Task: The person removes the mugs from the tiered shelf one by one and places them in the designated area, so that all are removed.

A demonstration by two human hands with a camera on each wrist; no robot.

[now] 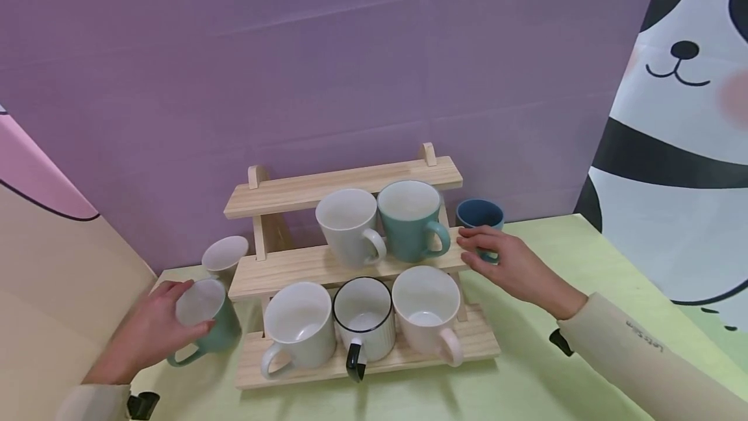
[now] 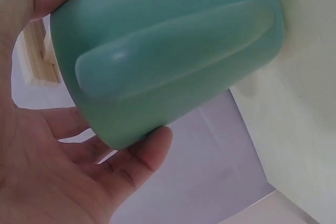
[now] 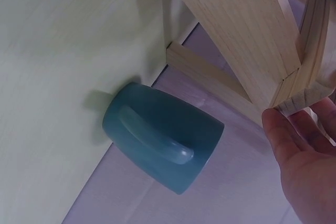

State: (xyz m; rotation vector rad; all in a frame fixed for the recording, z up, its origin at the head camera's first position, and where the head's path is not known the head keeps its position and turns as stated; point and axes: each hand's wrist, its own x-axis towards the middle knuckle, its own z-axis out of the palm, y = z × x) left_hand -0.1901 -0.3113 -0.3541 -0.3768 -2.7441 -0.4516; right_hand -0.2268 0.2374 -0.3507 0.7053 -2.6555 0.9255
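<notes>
My left hand (image 1: pixel 154 327) grips a green mug (image 2: pixel 173 40) by its rim, thumb on one side and fingers on the other. The mug's handle faces the wrist camera, and its base is close over the table. At the right end of the three-tier wooden rack (image 1: pixel 345 187), my right hand (image 1: pixel 505 262) touches the middle shelf with its fingertips. A blue mug (image 3: pixel 163 135) stands on the table behind that hand, which partly hides it in the head view. A white mug (image 1: pixel 349 226) and a teal mug (image 1: pixel 409 223) sit side by side on the middle shelf.
On the bottom shelf are a white mug (image 1: pixel 300 327), a black-rimmed mug (image 1: pixel 363 320) and a pale pink mug (image 1: pixel 426 310). Another pale mug (image 1: pixel 225 255) stands on the table (image 1: pixel 543 356) behind the green one. A purple backdrop (image 1: pixel 321 70) rises behind the rack.
</notes>
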